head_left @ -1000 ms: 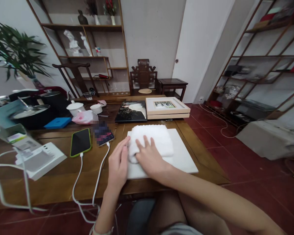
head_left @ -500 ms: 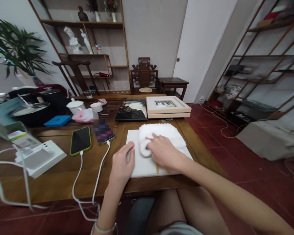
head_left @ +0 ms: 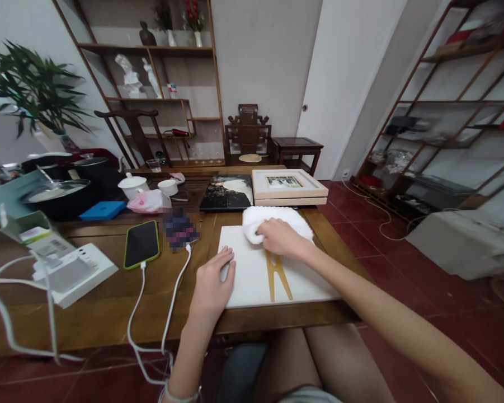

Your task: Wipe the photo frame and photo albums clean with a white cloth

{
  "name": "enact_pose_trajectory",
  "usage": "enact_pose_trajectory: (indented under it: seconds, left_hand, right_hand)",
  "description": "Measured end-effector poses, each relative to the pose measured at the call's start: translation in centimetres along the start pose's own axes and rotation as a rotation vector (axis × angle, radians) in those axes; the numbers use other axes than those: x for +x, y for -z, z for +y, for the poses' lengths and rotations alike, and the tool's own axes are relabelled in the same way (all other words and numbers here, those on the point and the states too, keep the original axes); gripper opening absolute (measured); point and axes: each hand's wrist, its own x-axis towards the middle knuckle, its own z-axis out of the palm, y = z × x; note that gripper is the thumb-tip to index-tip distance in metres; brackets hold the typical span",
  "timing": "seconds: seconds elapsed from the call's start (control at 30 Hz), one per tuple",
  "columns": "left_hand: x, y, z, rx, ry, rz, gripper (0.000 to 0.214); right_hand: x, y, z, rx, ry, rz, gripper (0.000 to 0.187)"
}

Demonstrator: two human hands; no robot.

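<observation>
A flat white board (head_left: 247,280) lies near the table's front edge, with a yellow two-legged shape (head_left: 278,277) on its face. My right hand (head_left: 283,239) grips a folded white towel (head_left: 293,216) at its near left corner, over the board's far part. The towel covers the upper end of the yellow shape. On the board's left edge rests my left hand (head_left: 213,279), fingers stretched out and thumb apart, holding nothing.
Behind the towel are a pale wooden picture frame (head_left: 291,200) and a dark photo panel (head_left: 224,193). To the left lie a green-edged phone (head_left: 141,244) and a second device (head_left: 179,229), both with white cables. Further left stands an opened white box (head_left: 79,274).
My right hand has moved the towel away from me, up the board, and the yellow shape's legs have come into view. My left hand stays at the board's left edge.
</observation>
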Motion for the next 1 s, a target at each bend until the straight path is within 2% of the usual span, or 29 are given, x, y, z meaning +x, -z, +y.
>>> enact_pose_trajectory:
  seconds: [0.13,0.23,0.33,0.53,0.6,0.7,0.83,0.93,1.0]
  left_hand:
    - [0.0,-0.1,0.1,-0.007,0.005,0.007,0.023]
    - [0.0,0.0,0.3,-0.005,0.008,0.005,0.024]
    - [0.0,0.0,0.4,-0.001,0.017,0.003,0.025]
    - [0.0,-0.1,0.4,-0.017,0.030,-0.004,0.026]
    - [0.0,-0.2,0.3,-0.016,0.030,-0.021,0.026]
    - [0.0,-0.2,0.2,-0.002,0.031,-0.041,0.026]
    - [0.0,-0.1,0.2,-0.010,0.046,-0.049,0.027]
    - [0.0,0.0,0.3,-0.019,0.056,-0.057,0.027]
    - [0.1,0.1,0.2,-0.022,0.057,-0.060,0.027]
  right_hand:
    - [-2.4,0.1,3.8,-0.010,-0.092,-0.015,0.037]
    - [-4.3,0.0,4.8,0.001,-0.104,-0.035,0.040]
    - [-7.2,-0.1,3.8,0.026,-0.070,-0.050,0.045]
    - [-15.9,-0.4,-0.3,0.130,0.055,-0.102,0.045]
    - [-17.4,-0.2,-0.8,0.142,0.082,-0.113,0.043]
    - [-16.3,0.3,0.0,0.153,0.052,-0.125,0.044]
    - [-10.4,0.4,3.0,0.117,-0.010,-0.096,0.042]
    - [-5.9,0.2,5.3,0.110,0.036,-0.067,0.042]
    - [-4.1,0.1,6.3,0.114,0.036,-0.052,0.040]
